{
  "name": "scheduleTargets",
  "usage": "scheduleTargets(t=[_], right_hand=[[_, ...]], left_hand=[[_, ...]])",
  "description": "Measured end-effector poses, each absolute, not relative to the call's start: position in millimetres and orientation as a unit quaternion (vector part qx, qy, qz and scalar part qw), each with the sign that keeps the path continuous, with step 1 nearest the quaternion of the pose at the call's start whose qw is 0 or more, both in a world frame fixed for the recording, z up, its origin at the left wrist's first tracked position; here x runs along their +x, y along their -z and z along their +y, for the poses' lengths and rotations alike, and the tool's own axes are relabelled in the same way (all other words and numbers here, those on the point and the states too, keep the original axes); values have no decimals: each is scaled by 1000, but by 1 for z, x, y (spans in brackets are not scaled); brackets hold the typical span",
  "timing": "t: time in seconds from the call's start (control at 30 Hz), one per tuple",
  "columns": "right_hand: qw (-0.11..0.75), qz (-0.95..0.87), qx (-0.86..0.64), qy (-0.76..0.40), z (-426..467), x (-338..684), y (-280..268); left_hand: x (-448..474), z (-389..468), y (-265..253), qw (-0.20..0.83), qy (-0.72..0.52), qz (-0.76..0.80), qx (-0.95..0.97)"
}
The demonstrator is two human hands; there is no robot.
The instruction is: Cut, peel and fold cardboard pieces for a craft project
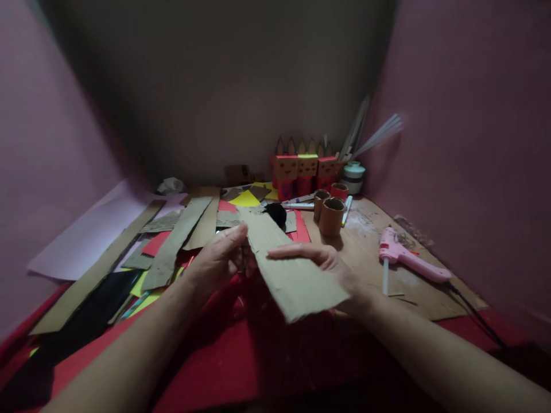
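A strip of brown cardboard (297, 278) is held up at a slant over the red surface, with rough edges at its far end and left side. My right hand (331, 264) grips it from the right, thumb lying across its top face and the other fingers hidden beneath. At the strip's left edge, my left hand (224, 252) is closed with its thumb tip against the cardboard. Its curled fingers are in shadow and partly hard to make out. Just past the strip's far end sits a small black bundle (276, 214).
Cardboard strips (178, 244) and coloured paper pieces lie at left. Cardboard tubes (333, 218) stand by markers (299, 205); behind them are decorated boxes with faces (307, 167). A pink glue gun (408, 261), its cord trailing, lies on a board (361, 269) at right. Walls enclose three sides.
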State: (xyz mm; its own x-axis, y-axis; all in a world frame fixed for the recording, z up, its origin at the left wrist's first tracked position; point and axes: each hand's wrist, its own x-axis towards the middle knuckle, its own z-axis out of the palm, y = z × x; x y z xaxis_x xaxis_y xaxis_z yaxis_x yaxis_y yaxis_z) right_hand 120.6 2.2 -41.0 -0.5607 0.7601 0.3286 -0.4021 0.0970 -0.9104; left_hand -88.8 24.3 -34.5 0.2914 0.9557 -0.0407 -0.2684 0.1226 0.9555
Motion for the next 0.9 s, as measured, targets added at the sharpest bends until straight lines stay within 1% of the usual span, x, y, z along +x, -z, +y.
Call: scheduleTargets(t=[0.03,0.2,0.37,0.5,0.73,0.8,0.9], right_hand=[[474,-552,-137,-672,4,120,40],[525,-433,-74,-729,15,120,35],[485,-406,-81,-770,20,124,36],[489,-383,-95,-778,21,124,36],[469,-384,-128,-785,25,126,41],[475,-389,-144,-776,26,125,42],[514,-383,-160,-751,25,122,42]], left_hand=[[-90,26,34,651,-464,357,483],[-88,28,33,649,-439,347,516],[-86,26,32,648,-444,338,519],[-88,29,33,645,-448,342,515],[-88,26,31,639,-452,380,493],[-88,24,30,634,-448,386,498],[-87,21,28,624,-445,381,517]])
